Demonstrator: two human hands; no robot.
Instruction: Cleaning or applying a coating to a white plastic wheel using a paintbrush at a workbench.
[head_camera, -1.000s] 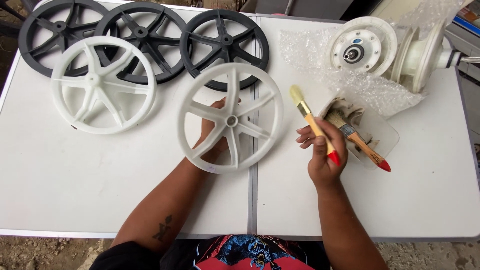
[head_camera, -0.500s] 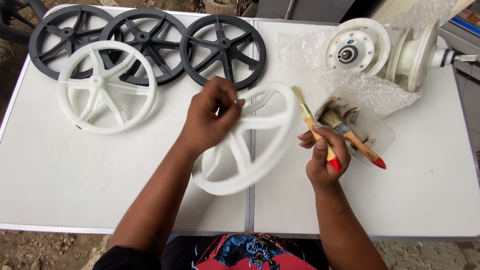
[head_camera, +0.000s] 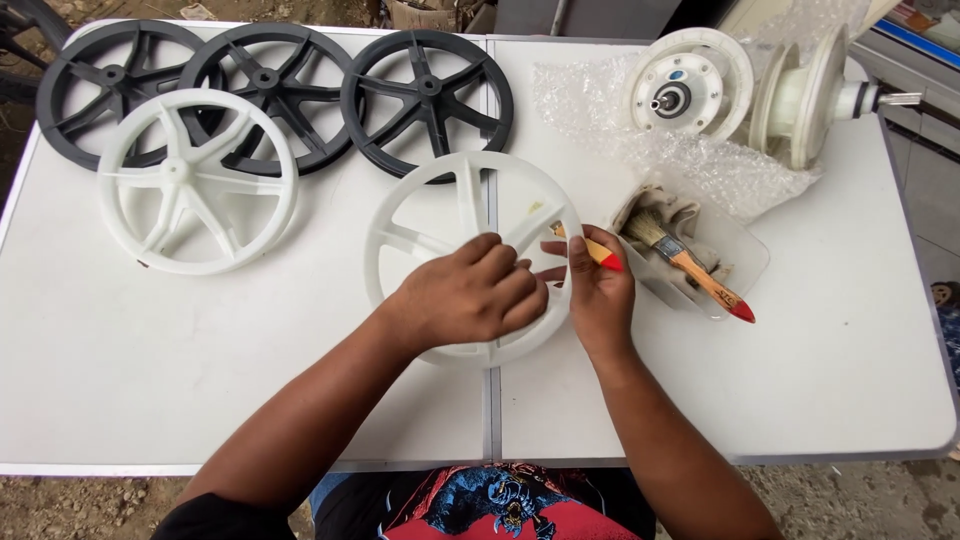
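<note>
A white spoked plastic wheel (head_camera: 430, 210) lies flat at the middle of the white table (head_camera: 200, 380). My left hand (head_camera: 470, 295) rests palm down on its hub, fingers curled over the spokes. My right hand (head_camera: 598, 290) is at the wheel's right rim and grips a paintbrush (head_camera: 590, 248) with a wooden handle and red tip; the bristle end reaches in over the wheel between the spokes.
A second white wheel (head_camera: 195, 195) lies at the left, three dark grey wheels (head_camera: 425, 95) along the far edge. A clear tub (head_camera: 735, 255) holding another red-tipped brush (head_camera: 690, 265) stands at right, with bubble wrap (head_camera: 700, 165) and a white gear assembly (head_camera: 760, 90) behind.
My left hand laid the tilted white wheel down flat and now presses on its hub. My right hand moved the brush left, onto the wheel.
</note>
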